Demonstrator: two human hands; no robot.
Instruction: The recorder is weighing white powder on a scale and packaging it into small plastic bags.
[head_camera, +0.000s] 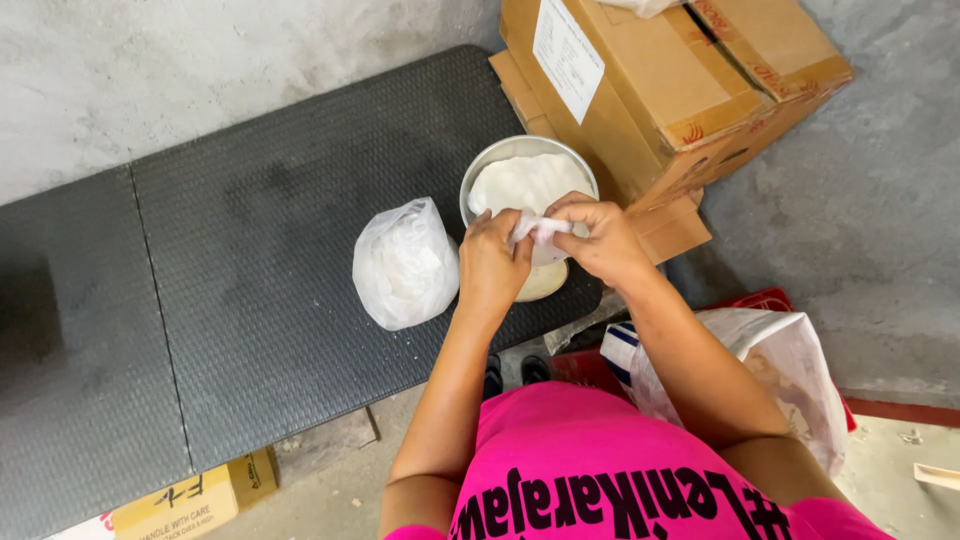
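My left hand (492, 262) and my right hand (598, 240) meet over a round metal pan (482, 168) on a dark textured bench. Both pinch the same small white plastic bag (538, 229) between their fingertips. The pan holds a white, flat mass (525, 183), and a paler round disc (545, 283) shows under the hands at its near rim. A tied white plastic bag (404, 264) full of white contents rests on the bench just left of my left hand.
Stacked cardboard boxes (660, 90) stand against the pan's right side. A larger plastic bag (780, 370) sits on the floor by my right arm, over something red. A small cardboard box (190, 500) lies under the dark bench (200, 280). Grey concrete wall behind.
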